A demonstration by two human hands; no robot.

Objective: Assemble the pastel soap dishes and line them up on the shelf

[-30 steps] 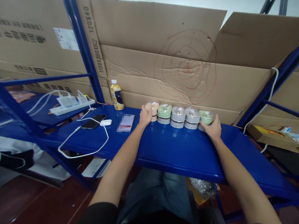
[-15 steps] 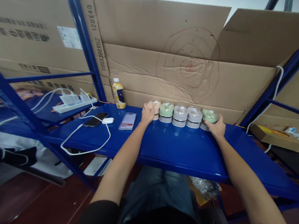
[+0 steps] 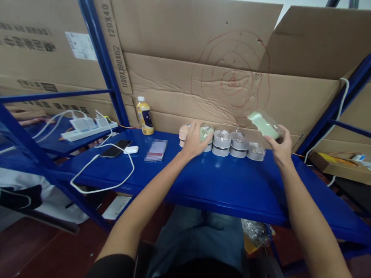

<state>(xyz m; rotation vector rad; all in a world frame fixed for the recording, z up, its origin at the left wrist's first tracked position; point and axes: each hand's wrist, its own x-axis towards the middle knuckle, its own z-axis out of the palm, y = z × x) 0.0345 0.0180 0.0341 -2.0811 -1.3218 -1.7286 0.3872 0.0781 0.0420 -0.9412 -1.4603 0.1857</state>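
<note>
My right hand [image 3: 281, 147] holds a small pale-green box [image 3: 265, 124] with a clear cover, raised and tilted above the shelf. Below and left of it, a single grey round box [image 3: 255, 152] sits on the blue surface. My left hand [image 3: 196, 143] is closed around the upper green box [image 3: 206, 133] of a stack, thumb at its right side; its fingers partly hide the peach box [image 3: 184, 132] alongside. Between the hands stand two stacks of grey boxes, one on the left [image 3: 222, 137] and one on the right [image 3: 239, 140].
A yellow drink bottle [image 3: 145, 116] stands by the cardboard backing [image 3: 176, 87]. Left on the blue shelf [image 3: 226, 189] lie a dark phone [image 3: 116, 148], a pixelated phone-like object [image 3: 156, 150], a white cable and a power strip [image 3: 91, 130]. Another person's hand [image 3: 28, 114] shows at far left.
My right hand has lifted the green box off the grey one, up and tilted. My left hand has shifted right from the peach box to the green one.
</note>
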